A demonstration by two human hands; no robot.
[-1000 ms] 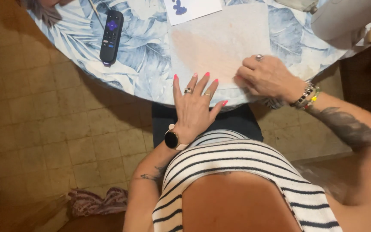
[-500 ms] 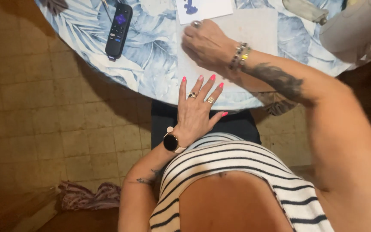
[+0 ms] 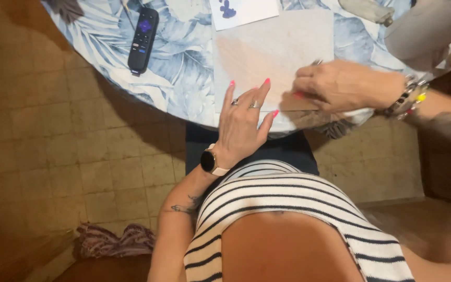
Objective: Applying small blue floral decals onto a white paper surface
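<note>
Leaf-print tablecloth (image 3: 184,78) carries 1 paper sheet (image 3: 277,47) near its edge; left hand (image 3: 244,122) lies flat, fingers spread, pinning it, while right hand (image 3: 340,83) curls closed on its lower right edge, creasing barely begun.

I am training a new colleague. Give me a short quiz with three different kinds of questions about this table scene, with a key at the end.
1. True or false: the left hand lies flat with spread fingers on the pale sheet.
2. Multiple choice: what lies on the leaf-patterned tablecloth to the left of the sheet? A) a black remote control B) a red cup C) a pair of scissors
3. Short answer: what does the person wear on the left wrist?

Key
1. True; the right hand rests at the sheet's right side, fingers curled.
2. A, the black remote control.
3. A round black watch.
</note>
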